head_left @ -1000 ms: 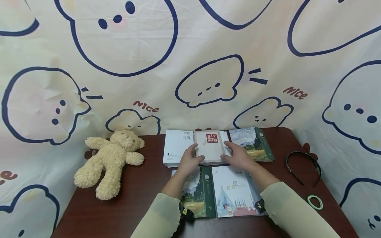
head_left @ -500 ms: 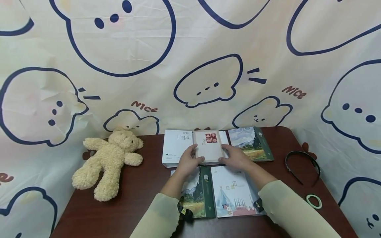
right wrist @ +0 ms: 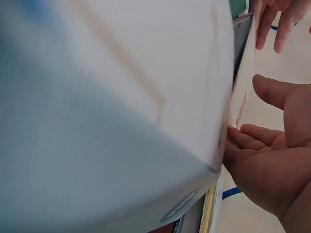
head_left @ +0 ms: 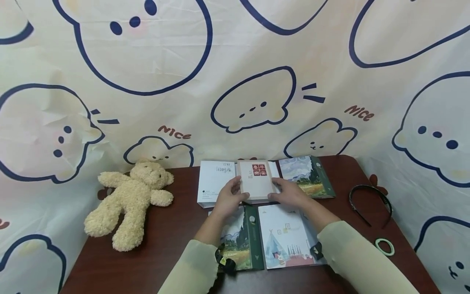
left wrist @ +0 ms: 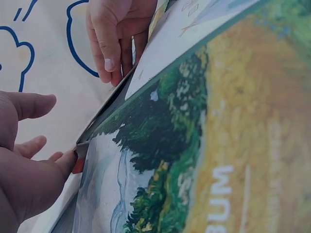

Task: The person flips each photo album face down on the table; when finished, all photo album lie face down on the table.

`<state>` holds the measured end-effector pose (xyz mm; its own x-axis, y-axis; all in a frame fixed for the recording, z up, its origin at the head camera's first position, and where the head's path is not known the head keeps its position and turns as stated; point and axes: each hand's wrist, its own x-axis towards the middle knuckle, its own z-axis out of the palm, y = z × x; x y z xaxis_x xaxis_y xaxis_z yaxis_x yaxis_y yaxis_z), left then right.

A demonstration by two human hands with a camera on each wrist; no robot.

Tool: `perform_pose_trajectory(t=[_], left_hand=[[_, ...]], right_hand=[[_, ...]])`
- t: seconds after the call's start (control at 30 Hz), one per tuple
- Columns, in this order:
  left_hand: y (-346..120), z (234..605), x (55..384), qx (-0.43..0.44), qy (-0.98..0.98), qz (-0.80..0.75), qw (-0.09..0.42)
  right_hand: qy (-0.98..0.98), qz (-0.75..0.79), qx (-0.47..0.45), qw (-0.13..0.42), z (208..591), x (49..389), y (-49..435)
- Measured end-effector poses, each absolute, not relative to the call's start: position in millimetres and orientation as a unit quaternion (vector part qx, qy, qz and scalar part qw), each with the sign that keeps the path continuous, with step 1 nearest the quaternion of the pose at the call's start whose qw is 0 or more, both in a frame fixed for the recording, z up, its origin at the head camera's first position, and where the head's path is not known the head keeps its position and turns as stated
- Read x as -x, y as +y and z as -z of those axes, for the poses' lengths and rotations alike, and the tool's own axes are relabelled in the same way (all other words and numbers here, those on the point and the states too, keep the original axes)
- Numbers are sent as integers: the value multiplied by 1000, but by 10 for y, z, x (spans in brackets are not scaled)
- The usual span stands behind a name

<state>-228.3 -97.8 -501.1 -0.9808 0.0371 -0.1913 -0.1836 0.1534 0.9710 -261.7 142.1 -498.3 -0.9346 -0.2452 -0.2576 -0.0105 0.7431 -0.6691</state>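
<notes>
A cream book (head_left: 256,183) with red square characters on its cover lies at the back middle, over a white album (head_left: 274,170) that shows at its right. My left hand (head_left: 228,199) is at the book's left side, its fingertips touching the edge in the left wrist view and the thumb (left wrist: 39,105) standing apart. On the opposite side is my right hand (head_left: 291,194). Its loosely extended fingers (right wrist: 248,141) meet the book's edge in the right wrist view, thumb raised. Neither hand visibly grips the book.
Beside the book are a white album (head_left: 216,183) and a landscape-painted album (head_left: 306,175). Nearer lie another painted album (head_left: 238,241) and a tent-picture album (head_left: 284,241). A teddy bear (head_left: 134,200) lies left; a headband (head_left: 370,204) and green ring (head_left: 384,247) lie right on the brown table (head_left: 172,245).
The head view has turned slightly, shifting the scene left. My right hand has drawn a little nearer the book's right edge; the left hand stays at its left side.
</notes>
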Motion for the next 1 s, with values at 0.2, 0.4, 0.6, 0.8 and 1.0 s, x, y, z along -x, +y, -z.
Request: perform_pose_trajectory(t=[0.2,0.4,0.6,0.8,1.0], left_hand=[[-1001,5001,2273,53,747,-658,80],[-997,4981,2270,58,736,-669,86],[-999,4983,2268,61,728,-678,80],[-1011,4983,2278,53,718,-691,67],[-1000,4938,2290,43,721,-691,46]], right_hand=[[913,362,66,177,4966,2621,1400],[912,360,72,181,4971,2635,1420],[910,359,81,193,4934,2623,1431],[909,358,87,194,4906,2618,1426],[908,362,101,187,4905,2641,1410]])
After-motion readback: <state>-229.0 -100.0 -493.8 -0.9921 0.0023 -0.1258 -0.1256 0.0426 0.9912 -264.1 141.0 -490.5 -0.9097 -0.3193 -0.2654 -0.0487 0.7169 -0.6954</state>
